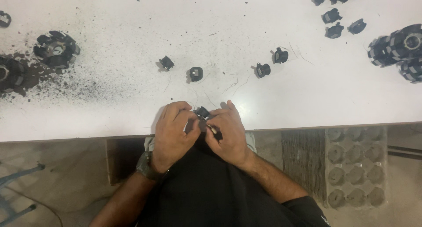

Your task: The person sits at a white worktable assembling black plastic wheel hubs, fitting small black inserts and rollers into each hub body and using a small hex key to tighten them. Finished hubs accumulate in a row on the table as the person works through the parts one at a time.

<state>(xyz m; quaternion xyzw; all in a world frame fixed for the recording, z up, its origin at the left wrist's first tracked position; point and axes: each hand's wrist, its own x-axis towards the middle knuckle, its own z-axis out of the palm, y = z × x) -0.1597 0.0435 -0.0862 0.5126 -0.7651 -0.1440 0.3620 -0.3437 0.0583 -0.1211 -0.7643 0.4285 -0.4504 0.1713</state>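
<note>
Left hand (172,132) and right hand (228,132) together at near edge of white table (132,108), fingertips of both pinching small black plastic bobbin (201,112). More black bobbins (196,73) scattered farther off.

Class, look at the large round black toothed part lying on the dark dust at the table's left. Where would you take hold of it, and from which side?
Grip the toothed round part across its outer rim, coming straight down from above. It seems to lie flat with its open centre facing up, and the gaps between its blocks offer finger holds. The table blocks any grip from below. Both hands are busy with a small black piece.
</note>
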